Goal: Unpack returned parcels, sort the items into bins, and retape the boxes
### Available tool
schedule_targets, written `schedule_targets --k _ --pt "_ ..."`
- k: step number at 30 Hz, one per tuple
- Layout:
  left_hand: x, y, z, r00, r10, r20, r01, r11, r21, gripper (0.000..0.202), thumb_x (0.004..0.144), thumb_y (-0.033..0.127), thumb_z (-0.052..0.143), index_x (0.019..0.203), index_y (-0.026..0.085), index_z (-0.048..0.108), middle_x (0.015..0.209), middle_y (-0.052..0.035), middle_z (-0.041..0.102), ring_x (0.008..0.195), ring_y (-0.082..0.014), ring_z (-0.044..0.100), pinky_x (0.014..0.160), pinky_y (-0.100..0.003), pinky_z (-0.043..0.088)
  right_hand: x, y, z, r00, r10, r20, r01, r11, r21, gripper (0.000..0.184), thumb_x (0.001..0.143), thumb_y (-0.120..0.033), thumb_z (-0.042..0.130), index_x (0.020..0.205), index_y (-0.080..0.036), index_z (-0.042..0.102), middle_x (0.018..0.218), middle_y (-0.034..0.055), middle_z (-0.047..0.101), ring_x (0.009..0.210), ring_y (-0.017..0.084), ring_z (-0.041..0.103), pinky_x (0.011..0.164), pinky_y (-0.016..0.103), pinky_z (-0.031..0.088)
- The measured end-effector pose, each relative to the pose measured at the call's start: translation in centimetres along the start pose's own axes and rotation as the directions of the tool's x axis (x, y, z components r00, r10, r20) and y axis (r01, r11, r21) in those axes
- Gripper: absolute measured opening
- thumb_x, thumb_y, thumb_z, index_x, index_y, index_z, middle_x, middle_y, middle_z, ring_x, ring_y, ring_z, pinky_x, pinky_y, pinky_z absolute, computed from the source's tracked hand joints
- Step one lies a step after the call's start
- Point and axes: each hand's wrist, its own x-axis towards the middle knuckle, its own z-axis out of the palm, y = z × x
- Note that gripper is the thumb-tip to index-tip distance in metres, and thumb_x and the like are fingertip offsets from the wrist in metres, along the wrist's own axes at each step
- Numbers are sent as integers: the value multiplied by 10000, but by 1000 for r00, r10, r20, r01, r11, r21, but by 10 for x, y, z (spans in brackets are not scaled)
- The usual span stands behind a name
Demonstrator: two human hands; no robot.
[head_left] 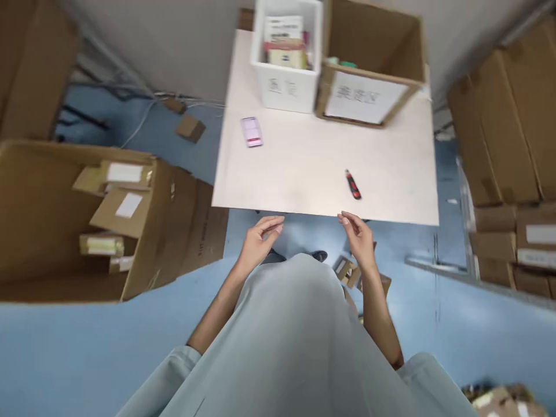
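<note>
My left hand [262, 238] is at the near edge of the white table [295, 168], its fingers stretched forward and the thumb apart, with nothing held. To the right, my right hand [358, 237] is by the same edge, fingers loosely bent and apart, also holding nothing. A red and black box cutter [353, 185] lies on the table just beyond my right hand. Farther back on the left side lies a phone [252, 132] with a lit screen.
At the table's back stand a white bin [284, 87] with packets inside and a cardboard box [369, 95] with a handwritten label. A large carton [143, 231] holding small parcels is on the left. Stacked boxes [499, 133] line the right; several small boxes [347, 271] lie underfoot.
</note>
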Motion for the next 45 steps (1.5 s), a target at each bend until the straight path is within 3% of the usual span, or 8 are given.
schedule_targets --k 4,9,14,20,25,29,36,45 --pt "-25 -28 -98 970 -34 -239 3 992 -127 460 1007 595 793 1269 224 866 1406 -124 783 1242 -292 806 1212 -484 642 28 -38 117 973 -53 225 60 998 -25 574 1007 -737 758 1278 -237 832 1323 155 872 1248 353 838 1185 595 629" --pt "-54 -62 -195 865 -79 -495 -15 983 -182 445 997 594 785 1250 236 866 1368 -116 780 1173 -266 816 1141 -439 672 41 -80 254 875 -74 478 132 987 -87 593 997 -746 758 1276 -228 834 1319 170 869 1241 360 835 1147 597 645" --pt "-73 -88 -259 746 -184 -640 17 966 -257 411 1002 557 763 1258 249 855 1345 -102 777 1156 -253 815 1124 -435 671 49 -108 368 729 -75 681 230 963 -140 537 1033 -721 731 1270 -253 844 1344 146 864 1264 350 825 1166 574 634" --pt "-74 -120 -327 581 -334 -742 71 929 -363 479 957 584 788 1279 232 835 1364 -123 814 1183 -294 819 1135 -483 653 83 -111 505 552 -69 831 339 929 -148 573 1044 -734 694 1275 -231 841 1330 154 865 1224 344 830 1108 526 666" --pt "-54 -140 -389 436 -464 -771 140 881 -451 531 917 615 805 1256 208 839 1372 -149 831 1200 -326 815 1124 -496 645 121 -99 630 402 -79 912 448 886 -121 571 1063 -703 647 1297 -214 827 1366 167 844 1208 331 830 1089 507 679" --pt "-15 -162 -435 399 -558 -728 177 825 -536 549 903 562 796 1290 175 828 1337 -160 848 1215 -341 813 1127 -498 644 153 -81 730 338 -31 941 547 820 -169 504 1085 -571 642 1399 -206 789 1468 178 793 1334 343 777 1146 515 655" --pt "59 -212 -492 402 -616 -677 246 785 -568 355 934 360 720 1238 207 822 1386 -129 840 1153 -299 826 1134 -484 645 197 -41 861 352 140 925 687 632 -357 538 1070 -366 672 1543 -112 693 1632 247 681 1590 364 607 1369 540 453" --pt "168 -294 -553 423 -690 -587 345 722 -600 413 938 143 671 1335 154 785 1444 -175 796 1198 -299 809 1179 -456 608 191 5 922 520 233 821 674 478 -563 753 1051 -367 637 1687 -2 467 1750 361 492 1618 456 552 1330 595 479"
